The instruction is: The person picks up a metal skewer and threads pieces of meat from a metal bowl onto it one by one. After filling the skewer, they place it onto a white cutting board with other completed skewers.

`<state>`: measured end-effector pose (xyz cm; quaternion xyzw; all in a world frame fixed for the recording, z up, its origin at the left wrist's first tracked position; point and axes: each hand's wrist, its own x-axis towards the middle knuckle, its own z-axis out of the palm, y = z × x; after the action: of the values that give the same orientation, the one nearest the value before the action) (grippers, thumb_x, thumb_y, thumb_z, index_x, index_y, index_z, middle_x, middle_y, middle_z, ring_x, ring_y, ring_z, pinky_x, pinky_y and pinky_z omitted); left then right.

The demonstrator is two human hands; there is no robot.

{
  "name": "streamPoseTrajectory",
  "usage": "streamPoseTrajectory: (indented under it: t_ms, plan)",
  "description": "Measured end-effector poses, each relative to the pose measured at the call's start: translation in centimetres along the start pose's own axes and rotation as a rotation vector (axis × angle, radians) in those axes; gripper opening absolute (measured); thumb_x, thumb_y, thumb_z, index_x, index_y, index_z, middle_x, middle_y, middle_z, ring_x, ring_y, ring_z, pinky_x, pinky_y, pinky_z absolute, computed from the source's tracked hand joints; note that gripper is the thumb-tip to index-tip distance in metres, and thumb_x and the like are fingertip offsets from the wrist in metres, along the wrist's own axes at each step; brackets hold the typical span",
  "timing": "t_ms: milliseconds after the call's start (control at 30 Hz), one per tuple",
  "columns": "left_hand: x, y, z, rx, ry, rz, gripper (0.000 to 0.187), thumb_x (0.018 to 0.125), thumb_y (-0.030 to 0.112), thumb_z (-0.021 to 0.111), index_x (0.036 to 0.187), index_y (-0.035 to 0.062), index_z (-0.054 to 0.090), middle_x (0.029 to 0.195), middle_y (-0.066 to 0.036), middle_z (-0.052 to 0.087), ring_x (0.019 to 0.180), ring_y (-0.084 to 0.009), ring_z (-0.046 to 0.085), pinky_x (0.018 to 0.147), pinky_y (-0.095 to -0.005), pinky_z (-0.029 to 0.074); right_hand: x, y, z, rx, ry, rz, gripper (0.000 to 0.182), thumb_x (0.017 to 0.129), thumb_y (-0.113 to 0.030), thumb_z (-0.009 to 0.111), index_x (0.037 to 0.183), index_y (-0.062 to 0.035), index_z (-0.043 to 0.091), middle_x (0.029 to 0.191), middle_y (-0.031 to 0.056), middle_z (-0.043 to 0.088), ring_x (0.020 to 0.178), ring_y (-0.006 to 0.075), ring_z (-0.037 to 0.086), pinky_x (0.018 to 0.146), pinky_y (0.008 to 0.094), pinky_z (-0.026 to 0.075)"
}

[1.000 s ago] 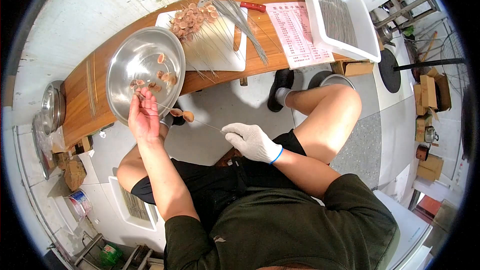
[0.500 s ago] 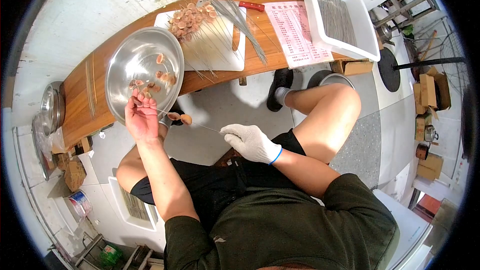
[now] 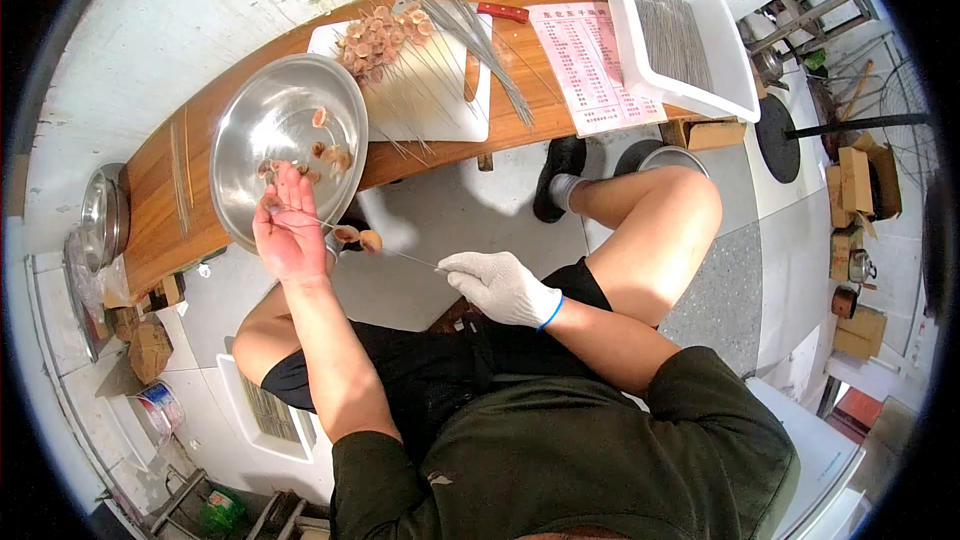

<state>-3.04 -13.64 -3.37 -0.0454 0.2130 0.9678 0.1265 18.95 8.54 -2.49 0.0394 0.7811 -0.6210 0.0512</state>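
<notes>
My right hand (image 3: 490, 285), in a white knit glove with a blue cuff edge, pinches the near end of a thin metal skewer (image 3: 410, 258). Two round, brownish-pink food pieces (image 3: 370, 241) are threaded along it. My bare left hand (image 3: 292, 230) is palm up over the near rim of a large steel bowl (image 3: 240, 130), its fingers stretched out and the skewer's far end reaching its palm. A small dark spot shows by the thumb; I cannot make out what it is. Several similar loose pieces (image 3: 330, 154) lie in the bowl.
A white cutting board (image 3: 440, 110) carries a pile of pieces (image 3: 380, 40) and loose skewers (image 3: 490, 60). Beyond are a red-handled knife (image 3: 503, 12), a pink printed sheet (image 3: 590, 70) and a white bin (image 3: 735, 60) of skewers. Another skewer tray (image 3: 250, 405) sits low at left.
The fingers of my left hand have straightened from a curl, opening the palm. The skewer and its pieces have shifted very slightly left; my right hand keeps its pinch.
</notes>
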Motion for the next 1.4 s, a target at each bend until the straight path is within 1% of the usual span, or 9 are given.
streamPoseTrajectory:
  t_ms: [67,167,267,467,567,767,1067,1267,1400]
  plan:
    - [0.1,-0.2,-0.2,-0.042,-0.019,0.006,0.033,0.099,0.018,0.031,0.117,-0.0059,0.045,0.139,-0.027,0.040,0.126,-0.0377,0.045,0.106,-0.0503,0.039,0.0,0.0,-0.1,0.016,0.000,0.015,0.025,0.092,-0.017,0.053,0.109,-0.0013,0.062,0.102,0.0180,0.066,0.096,0.0310,0.065,0.083,0.0343,0.050]
    - [0.0,-0.6,-0.1,-0.005,-0.008,0.024,0.035,0.101,0.020,0.030,0.117,-0.0061,0.046,0.138,-0.026,0.041,0.127,-0.0358,0.044,0.105,-0.0493,0.039,0.0,0.2,0.0,0.011,0.016,0.005,0.025,0.092,-0.017,0.053,0.109,-0.0012,0.061,0.102,0.0184,0.066,0.096,0.0313,0.065,0.083,0.0343,0.050]
    - [-0.1,-0.9,-0.2,0.047,0.014,0.014,0.037,0.102,0.022,0.030,0.120,-0.0053,0.047,0.135,-0.023,0.046,0.125,-0.0320,0.047,0.105,-0.0458,0.040,0.0,0.0,-0.1,-0.010,0.029,0.012,0.026,0.092,-0.017,0.053,0.109,-0.0010,0.061,0.101,0.0188,0.066,0.096,0.0316,0.065,0.083,0.0344,0.050]
    - [-0.1,-1.0,-1.1,0.254,0.183,0.022,0.036,0.102,0.025,0.034,0.122,-0.0014,0.049,0.125,-0.017,0.055,0.116,-0.0270,0.053,0.103,-0.0407,0.041,0.0,-0.5,-0.4,0.023,0.043,0.064,0.026,0.091,-0.017,0.053,0.110,-0.0004,0.061,0.099,0.0194,0.066,0.094,0.0332,0.065,0.081,0.0349,0.050]
    - [-0.4,-0.9,-0.4,0.317,0.209,0.017,0.035,0.102,0.025,0.037,0.121,-0.0008,0.050,0.124,-0.018,0.055,0.115,-0.0272,0.054,0.102,-0.0404,0.042,0.0,-0.1,-0.3,0.004,0.046,0.055,0.026,0.091,-0.017,0.054,0.110,-0.0003,0.061,0.099,0.0193,0.066,0.094,0.0332,0.064,0.081,0.0348,0.050]
    - [-0.6,-0.5,0.7,0.415,0.262,0.059,0.031,0.100,0.020,0.045,0.122,-0.0019,0.049,0.122,-0.019,0.056,0.113,-0.0262,0.056,0.098,-0.0383,0.046,0.0,0.0,-0.1,0.007,0.032,0.016,0.025,0.092,-0.016,0.052,0.110,-0.0005,0.061,0.099,0.0181,0.066,0.094,0.0302,0.065,0.082,0.0342,0.050]
    - [-0.6,-0.5,1.2,0.448,0.246,0.088,0.032,0.099,0.017,0.045,0.124,-0.0022,0.048,0.125,-0.020,0.055,0.115,-0.0280,0.055,0.098,-0.0393,0.046,0.0,0.1,-0.1,0.069,0.028,0.023,0.026,0.093,-0.016,0.053,0.112,0.0007,0.061,0.102,0.0173,0.067,0.094,0.0262,0.066,0.084,0.0325,0.050]
    - [-0.6,-0.5,1.3,0.439,0.225,0.091,0.032,0.099,0.017,0.046,0.124,-0.0022,0.048,0.124,-0.020,0.055,0.114,-0.0278,0.056,0.098,-0.0395,0.047,0.1,0.0,-0.2,0.042,0.013,0.016,0.026,0.093,-0.015,0.053,0.112,0.0008,0.061,0.102,0.0174,0.067,0.094,0.0257,0.066,0.084,0.0321,0.050]
    - [-0.7,-0.4,1.3,0.400,0.196,0.078,0.030,0.099,0.019,0.046,0.121,-0.0014,0.050,0.123,-0.020,0.056,0.113,-0.0272,0.057,0.098,-0.0388,0.047,0.1,-0.4,-0.3,0.050,0.014,0.064,0.026,0.093,-0.015,0.053,0.112,0.0011,0.061,0.102,0.0178,0.067,0.095,0.0263,0.066,0.084,0.0321,0.050]
